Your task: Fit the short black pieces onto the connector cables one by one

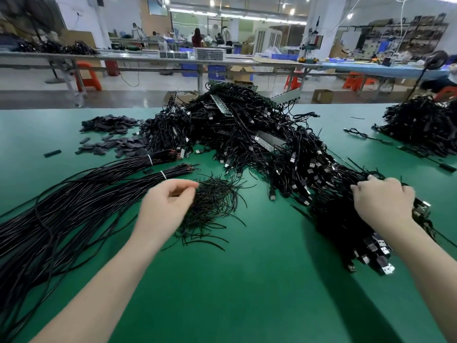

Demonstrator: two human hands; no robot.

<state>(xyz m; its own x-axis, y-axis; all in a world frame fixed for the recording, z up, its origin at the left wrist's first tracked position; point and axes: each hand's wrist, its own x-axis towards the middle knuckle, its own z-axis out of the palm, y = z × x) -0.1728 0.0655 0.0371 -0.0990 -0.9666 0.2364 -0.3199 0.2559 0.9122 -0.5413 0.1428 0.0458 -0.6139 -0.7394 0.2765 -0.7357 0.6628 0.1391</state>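
Head view, near to far: bare green table (pixel 259 280) at the near edge, forearms reaching in over it. Left hand (pixel 165 206), fingers loosely curled with thumb and forefinger drawn toward each other at the edge of a small tangle of thin black wire offcuts (pixel 215 206); whether anything is pinched, impossible to tell. Right hand (pixel 384 203), fingers curled down over a thick bunch of connector cables (pixel 346 211) near the right edge, metal plug ends fanned out toward the near side. Toward the left edge, long black cables (pixel 61 209) in two bundles cinched with white ties (pixel 150 159), bare copper tips pointing to the middle. Farther back on the left, short black pieces (pixel 108 134) scattered flat in a loose heap, well apart from both hands. Across the far middle, a large mound of plugged cables (pixel 235 129) with metal rails poking out; another heap (pixel 420 125) at the far right edge. Beyond the table, workbenches, orange stools and people. Judging by this, barely begun or between pieces: no sleeve visibly fitted on any cable, none in hand, a great many cables and pieces left.
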